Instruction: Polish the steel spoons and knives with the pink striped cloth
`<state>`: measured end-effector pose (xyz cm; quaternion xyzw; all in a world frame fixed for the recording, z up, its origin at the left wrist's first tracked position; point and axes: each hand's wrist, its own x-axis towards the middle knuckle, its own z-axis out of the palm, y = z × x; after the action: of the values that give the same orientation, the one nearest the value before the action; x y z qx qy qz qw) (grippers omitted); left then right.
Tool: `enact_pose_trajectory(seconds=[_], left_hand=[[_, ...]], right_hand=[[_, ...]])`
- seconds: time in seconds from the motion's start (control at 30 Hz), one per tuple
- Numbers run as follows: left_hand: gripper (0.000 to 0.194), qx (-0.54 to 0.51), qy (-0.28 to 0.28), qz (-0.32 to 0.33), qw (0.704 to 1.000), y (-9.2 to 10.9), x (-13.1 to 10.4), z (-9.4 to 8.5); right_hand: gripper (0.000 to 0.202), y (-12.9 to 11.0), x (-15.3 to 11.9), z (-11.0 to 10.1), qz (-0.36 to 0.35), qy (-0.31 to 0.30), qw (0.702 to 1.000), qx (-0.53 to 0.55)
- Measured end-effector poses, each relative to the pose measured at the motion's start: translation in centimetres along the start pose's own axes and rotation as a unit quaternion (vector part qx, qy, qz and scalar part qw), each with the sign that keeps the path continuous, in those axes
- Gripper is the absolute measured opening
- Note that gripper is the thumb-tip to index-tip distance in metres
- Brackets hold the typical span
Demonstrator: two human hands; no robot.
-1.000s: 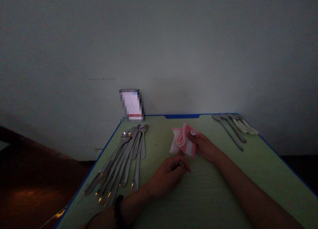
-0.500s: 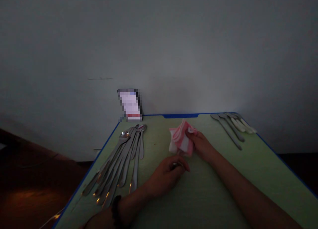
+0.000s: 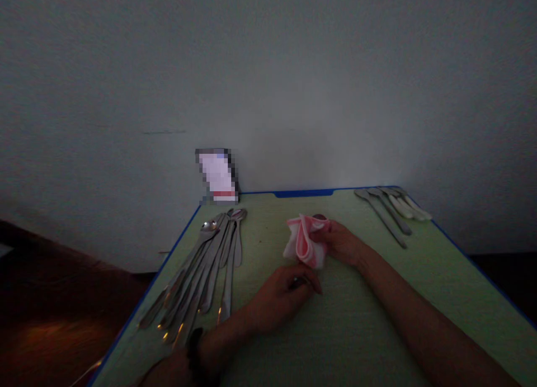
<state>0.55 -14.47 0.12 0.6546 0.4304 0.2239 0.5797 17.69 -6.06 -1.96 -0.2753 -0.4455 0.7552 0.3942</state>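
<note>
My right hand (image 3: 342,242) grips a pink-and-white cloth (image 3: 305,242), folded around something, above the middle of the table. A dark rounded tip, looking like a spoon's bowl (image 3: 319,216), peeks out past the cloth's top edge. Just below the cloth, my left hand (image 3: 289,295) is closed, with a glint of metal (image 3: 298,282) inside its curled fingers; this appears to be the same spoon's handle, most of it hidden by cloth and fingers. Left of my left hand, several long-handled metal spoons (image 3: 205,264) lie in an overlapping fan.
Several more spoons (image 3: 384,211), some with pale handles, lie at the table's far right corner. A phone with a blurred screen (image 3: 218,175) leans on the wall at the far left corner. The green table (image 3: 361,325) has a blue rim and meets the wall.
The cloth has been turned and refolded in my right hand, and the rounded tip now shows behind it. My left hand stays almost where it was.
</note>
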Motion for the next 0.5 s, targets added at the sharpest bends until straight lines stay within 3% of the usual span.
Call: enact_pose_trajectory(seconds=[0.17,0.27,0.37,0.5], left_hand=[[0.015,0.032,0.005,0.012,0.999,0.4,0.1,-0.1],[0.014,0.018,0.002,-0.014,1.000,0.4,0.2,0.0],[0.015,0.037,0.015,0.007,0.999,0.4,0.3,0.3],[0.019,0.089,0.039,0.026,0.995,0.5,0.3,0.7]], right_hand=[[0.024,0.4,0.2,0.2,-0.022,0.012,1.000,0.018],[0.028,1.3,0.5,0.7,-0.088,0.085,0.991,-0.055],[0.036,1.8,0.7,1.2,-0.150,0.189,0.957,-0.162],[0.041,2.0,0.8,1.2,-0.188,0.297,0.917,-0.185]])
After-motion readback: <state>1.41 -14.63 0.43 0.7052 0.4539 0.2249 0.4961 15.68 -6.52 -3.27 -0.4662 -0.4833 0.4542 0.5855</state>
